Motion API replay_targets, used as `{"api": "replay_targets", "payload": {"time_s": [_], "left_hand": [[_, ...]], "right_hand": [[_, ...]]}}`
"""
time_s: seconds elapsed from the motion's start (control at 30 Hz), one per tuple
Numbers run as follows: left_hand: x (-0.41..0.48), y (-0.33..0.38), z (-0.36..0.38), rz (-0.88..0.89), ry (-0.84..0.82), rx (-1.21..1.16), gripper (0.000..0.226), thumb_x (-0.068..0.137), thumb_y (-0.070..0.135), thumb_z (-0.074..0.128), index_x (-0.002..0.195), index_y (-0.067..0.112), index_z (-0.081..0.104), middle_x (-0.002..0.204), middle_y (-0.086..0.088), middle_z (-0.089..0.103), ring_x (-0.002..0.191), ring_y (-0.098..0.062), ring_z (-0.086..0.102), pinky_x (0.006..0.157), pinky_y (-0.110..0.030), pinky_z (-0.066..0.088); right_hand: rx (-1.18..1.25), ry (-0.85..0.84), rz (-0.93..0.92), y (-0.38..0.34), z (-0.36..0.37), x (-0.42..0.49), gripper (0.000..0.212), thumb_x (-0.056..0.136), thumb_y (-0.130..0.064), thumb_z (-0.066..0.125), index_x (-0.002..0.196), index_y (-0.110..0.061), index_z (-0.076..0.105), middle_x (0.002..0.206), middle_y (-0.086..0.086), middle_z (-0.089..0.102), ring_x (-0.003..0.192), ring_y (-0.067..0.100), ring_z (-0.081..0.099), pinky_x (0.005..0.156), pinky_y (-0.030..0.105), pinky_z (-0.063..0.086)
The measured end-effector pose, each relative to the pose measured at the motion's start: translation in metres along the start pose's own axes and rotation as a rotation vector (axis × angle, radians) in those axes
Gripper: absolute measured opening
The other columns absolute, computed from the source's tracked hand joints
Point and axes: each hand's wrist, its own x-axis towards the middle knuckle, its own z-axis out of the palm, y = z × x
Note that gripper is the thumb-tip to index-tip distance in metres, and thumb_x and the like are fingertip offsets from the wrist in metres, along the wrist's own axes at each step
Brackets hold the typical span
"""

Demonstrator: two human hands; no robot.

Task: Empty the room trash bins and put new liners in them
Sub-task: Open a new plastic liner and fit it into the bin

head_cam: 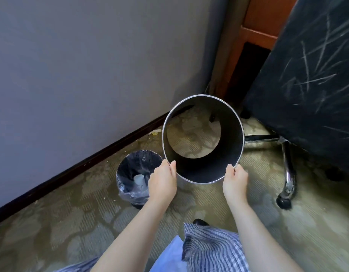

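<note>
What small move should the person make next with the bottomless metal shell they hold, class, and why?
Probably set the metal shell down on the carpet, clear of the lined bin. The left hand and the right hand both have their grip on its rim, so neither is free, and the lined bin has a cup inside, waiting to be emptied.

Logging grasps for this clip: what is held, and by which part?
The left hand and right hand grip the open-bottomed metal bin sleeve by its near rim.
</note>
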Motion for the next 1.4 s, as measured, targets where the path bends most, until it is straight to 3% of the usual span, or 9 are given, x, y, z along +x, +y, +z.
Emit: {"api": "replay_targets", "payload": {"time_s": [0.17,0.23,0.4,0.77,0.9,1.1,1.2,1.27,1.4], "left_hand": [[0.038,0.017,0.046,-0.006,-0.079,0.318,0.039,0.102,0.040,0.023,0.117,0.011,0.044,0.113,-0.010,0.064,0.104,-0.030,0.061,0.085,-0.039,0.044],[0.054,0.010,0.066,0.018,-0.087,0.428,0.040,0.101,0.042,0.024,0.120,0.013,0.042,0.118,-0.008,0.062,0.112,-0.027,0.056,0.099,-0.040,0.035],[0.089,-0.013,0.099,0.068,-0.171,0.438,0.064,0.100,0.046,0.024,0.149,0.007,0.011,0.154,-0.006,0.024,0.145,-0.022,0.013,0.116,-0.043,0.005],[0.138,-0.042,0.149,0.128,-0.357,0.511,0.068,0.099,0.046,0.028,0.150,0.008,0.002,0.158,-0.005,0.007,0.147,-0.021,0.000,0.118,-0.044,0.005],[0.149,-0.055,0.156,0.144,-0.440,0.588,0.069,0.100,0.046,0.024,0.151,0.010,-0.005,0.160,-0.004,-0.003,0.147,-0.021,-0.007,0.117,-0.043,0.001],[0.150,-0.064,0.157,0.215,-0.538,0.605,0.065,0.101,0.045,0.024,0.152,0.017,-0.005,0.160,-0.003,-0.005,0.147,-0.019,-0.008,0.117,-0.042,0.001],[0.146,-0.069,0.146,0.250,-0.571,0.584,0.065,0.101,0.044,0.026,0.152,0.017,-0.003,0.160,-0.001,-0.004,0.147,-0.017,-0.006,0.117,-0.040,0.002],[0.141,-0.074,0.134,0.247,-0.560,0.578,0.064,0.101,0.044,0.026,0.152,0.018,-0.001,0.160,-0.001,-0.003,0.147,-0.016,-0.006,0.117,-0.039,0.002],[0.130,-0.095,0.099,0.201,-0.513,0.570,0.063,0.101,0.044,0.024,0.152,0.019,-0.001,0.160,0.000,-0.003,0.147,-0.015,-0.006,0.117,-0.038,0.003]], "right_hand": [[-0.037,0.061,0.060,0.028,0.019,0.056,0.036,0.096,-0.011,0.042,0.060,-0.013,0.035,0.068,0.011,0.047,0.072,0.030,0.048,0.070,0.042,0.042],[-0.045,0.077,0.082,0.039,0.032,0.074,0.033,0.096,-0.010,0.042,0.063,-0.010,0.039,0.074,0.015,0.051,0.076,0.033,0.052,0.074,0.045,0.044],[-0.067,0.080,0.130,0.072,0.069,0.108,0.029,0.095,-0.011,0.044,0.066,-0.009,0.043,0.082,0.024,0.058,0.084,0.040,0.057,0.076,0.045,0.045],[-0.093,0.079,0.321,0.130,0.128,0.146,0.020,0.090,-0.007,0.047,0.075,0.000,0.057,0.094,0.032,0.063,0.089,0.045,0.059,0.078,0.043,0.045],[-0.094,0.065,0.415,0.160,0.153,0.150,0.019,0.086,-0.010,0.049,0.075,-0.001,0.061,0.091,0.029,0.066,0.085,0.049,0.062,0.078,0.055,0.052],[-0.032,-0.046,0.550,0.168,0.158,0.151,0.014,0.088,-0.013,0.054,0.077,-0.008,0.062,0.087,0.021,0.068,0.087,0.045,0.067,0.081,0.055,0.053],[0.038,-0.185,0.656,0.145,0.150,0.145,0.022,0.100,-0.018,0.040,0.096,-0.003,0.056,0.088,0.017,0.063,0.081,0.037,0.069,0.065,0.042,0.056],[-0.098,-0.294,0.619,0.141,0.147,0.139,0.032,0.098,-0.026,0.036,0.096,-0.001,0.055,0.086,0.018,0.065,0.075,0.033,0.067,0.061,0.038,0.053],[-0.427,-0.440,0.400,0.141,0.153,0.125,0.042,0.072,-0.035,0.034,0.088,-0.013,0.066,0.095,0.014,0.070,0.085,0.034,0.068,0.084,0.042,0.055]]}}
